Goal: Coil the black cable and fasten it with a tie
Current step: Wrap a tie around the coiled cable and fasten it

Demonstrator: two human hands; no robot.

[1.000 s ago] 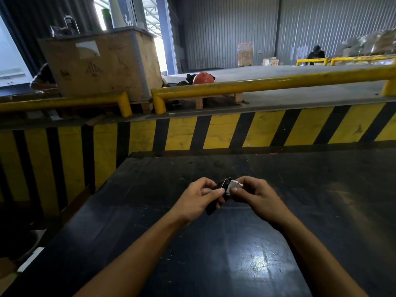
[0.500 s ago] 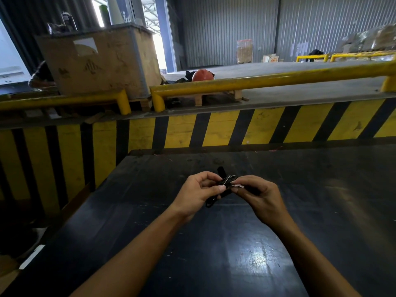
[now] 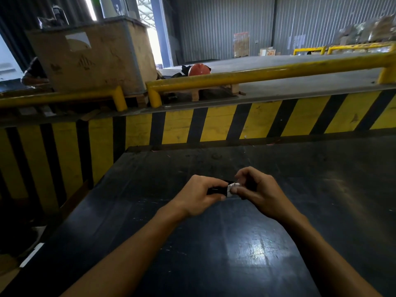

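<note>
A small bundle of black cable (image 3: 216,190) lies crosswise between both hands, just above the dark table (image 3: 214,254). My left hand (image 3: 201,198) is closed around the bundle's left part, thumb on top. My right hand (image 3: 257,189) pinches a white tie (image 3: 232,188) that sits around the bundle's middle. The right end of the cable is hidden under my right fingers.
Beyond the table's far edge stands a yellow-and-black striped wall (image 3: 214,123) with yellow guard rails (image 3: 267,76) on top. A large wooden crate (image 3: 94,54) sits at the back left, an orange hard hat (image 3: 198,69) beside it. The table's left edge drops to the floor.
The cable bundle has turned from slanted to level between the hands. My right hand's fingers have lifted and shifted onto the white tie. The view has dipped slightly.
</note>
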